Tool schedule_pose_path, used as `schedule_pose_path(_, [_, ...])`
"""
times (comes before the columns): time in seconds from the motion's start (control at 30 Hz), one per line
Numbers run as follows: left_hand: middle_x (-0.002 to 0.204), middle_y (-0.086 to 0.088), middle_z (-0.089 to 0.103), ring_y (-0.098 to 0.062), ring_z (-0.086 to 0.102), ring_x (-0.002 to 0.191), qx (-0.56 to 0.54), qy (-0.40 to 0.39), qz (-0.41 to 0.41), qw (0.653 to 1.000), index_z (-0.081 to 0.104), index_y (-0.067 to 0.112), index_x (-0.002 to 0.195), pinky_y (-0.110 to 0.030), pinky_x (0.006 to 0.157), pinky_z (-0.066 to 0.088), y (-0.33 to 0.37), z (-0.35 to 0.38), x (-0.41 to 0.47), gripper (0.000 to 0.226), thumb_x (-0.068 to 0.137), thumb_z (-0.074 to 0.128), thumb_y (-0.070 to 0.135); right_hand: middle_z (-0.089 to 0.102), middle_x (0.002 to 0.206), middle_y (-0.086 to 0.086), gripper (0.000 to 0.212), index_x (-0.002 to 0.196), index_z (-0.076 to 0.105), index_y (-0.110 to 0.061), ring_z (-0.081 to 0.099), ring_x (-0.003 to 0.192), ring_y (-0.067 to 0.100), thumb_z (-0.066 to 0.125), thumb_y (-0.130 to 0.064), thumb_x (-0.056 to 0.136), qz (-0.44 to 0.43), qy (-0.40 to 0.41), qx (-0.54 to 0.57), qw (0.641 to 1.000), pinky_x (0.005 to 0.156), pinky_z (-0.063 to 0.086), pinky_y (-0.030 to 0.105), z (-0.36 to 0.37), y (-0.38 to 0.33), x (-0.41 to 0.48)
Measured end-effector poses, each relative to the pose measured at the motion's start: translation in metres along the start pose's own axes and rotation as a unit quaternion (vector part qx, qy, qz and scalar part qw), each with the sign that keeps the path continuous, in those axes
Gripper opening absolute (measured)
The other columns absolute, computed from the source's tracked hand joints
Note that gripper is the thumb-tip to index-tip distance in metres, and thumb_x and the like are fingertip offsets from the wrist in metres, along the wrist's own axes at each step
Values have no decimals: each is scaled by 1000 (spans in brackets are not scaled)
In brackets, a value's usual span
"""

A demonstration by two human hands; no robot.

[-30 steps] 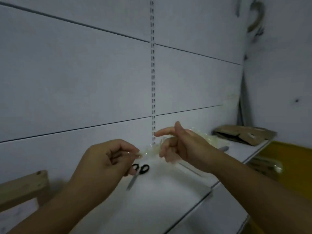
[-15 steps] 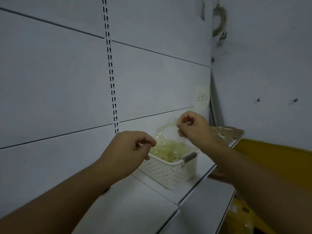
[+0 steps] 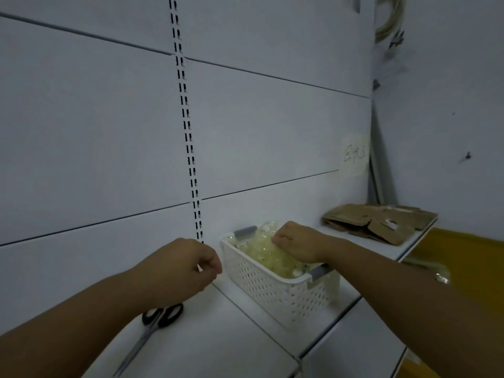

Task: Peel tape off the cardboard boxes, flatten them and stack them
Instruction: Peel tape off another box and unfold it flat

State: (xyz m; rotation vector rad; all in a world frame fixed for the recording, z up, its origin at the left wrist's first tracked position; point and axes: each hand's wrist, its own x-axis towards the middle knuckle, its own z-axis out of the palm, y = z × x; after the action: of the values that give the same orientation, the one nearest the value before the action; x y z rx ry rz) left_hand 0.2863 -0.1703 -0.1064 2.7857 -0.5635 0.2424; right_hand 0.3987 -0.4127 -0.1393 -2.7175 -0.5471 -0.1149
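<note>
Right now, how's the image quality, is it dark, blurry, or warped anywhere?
Head view: dim, bluish light with no glare. Head view: the wide-angle lens tilts and bows the slotted upright. Head view: the note on the wall is too soft to read, and the tape in the basket under the right hand blurs into a pale mass.

Your white shelf [image 3: 212, 347] is two boards meeting at a seam [image 3: 253, 321] that runs from the back to the front edge. On the left board lie black-handled scissors [image 3: 152, 331], with the blades pointing toward you. On the right board, just past the seam, stands a white perforated basket [image 3: 272, 293] with grey handles. Well apart from it, at the far right end, flattened cardboard boxes [image 3: 379, 219] lie in a low stack that reaches the shelf's front edge.
</note>
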Motion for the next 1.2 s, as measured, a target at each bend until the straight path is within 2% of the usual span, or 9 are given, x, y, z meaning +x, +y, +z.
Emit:
schedule_pose_path(0.13, [85,17,66,-1,68,69,1,-6,-2,1000,58,42,75,-20,74,55,-2,-7,-11,23,91,54,25,54,124,6,33,121,55,-13,51,101,16,42,-33,99,6,136,53,989,84,38,25,-8,3,-10])
schedule_pose_path(0.37, [81,19,66,1,65,75,12,7,-37,999,62,41,79,-18,74,53,-19,-36,-64,19,90,55,27,26,148,7,42,128,50,-15,37,128,27,53,-36,92,24,264,-14,964,100,37,36,-2,-7,-12])
schedule_pose_path(0.47, [91,18,66,7,60,74,32,69,-63,995,66,36,87,-10,72,48,-33,-61,-96,13,90,55,28,38,140,9,37,124,51,-13,45,116,27,53,-31,93,-36,289,-5,957,93,37,34,-4,-58,-10])
schedule_pose_path(0.7, [74,9,62,-9,57,67,108,176,-243,948,66,23,82,-19,59,39,-96,-120,-207,19,91,55,36,47,115,-17,30,123,50,-29,43,80,-8,53,-35,93,-319,90,21,943,70,31,8,48,-248,-28])
schedule_pose_path(0.77, [68,8,59,-8,54,62,151,148,-303,929,60,25,74,-19,55,37,-108,-123,-251,30,88,52,51,50,118,-16,32,124,51,-29,48,91,-7,55,-34,92,-364,62,68,927,77,38,11,66,-290,-31])
schedule_pose_path(0.87, [87,7,62,-6,59,78,144,75,-361,918,61,27,92,-22,70,51,-116,-116,-302,36,87,44,58,54,124,-12,30,121,53,-28,51,108,4,56,-31,92,-397,12,141,907,90,46,26,90,-344,-30])
schedule_pose_path(0.97, [101,8,59,-6,58,90,81,55,-357,929,54,30,110,-28,81,54,-115,-105,-325,32,93,38,52,55,127,-9,26,120,56,-27,51,112,6,52,-23,95,-413,-38,168,894,90,42,22,108,-381,-20])
schedule_pose_path(1.13, [108,10,58,-8,59,95,47,50,-390,918,43,36,112,-27,83,54,-104,-96,-337,17,96,41,42,65,113,-3,32,111,68,-17,58,102,12,48,-4,91,-389,-196,170,884,91,50,28,110,-404,-7])
schedule_pose_path(1.2, [117,12,50,-8,51,108,69,92,-388,914,40,38,123,-28,94,48,-97,-95,-342,32,93,51,36,66,104,-7,29,106,70,-18,60,98,9,51,-4,90,-384,-233,199,871,84,52,24,110,-406,-8])
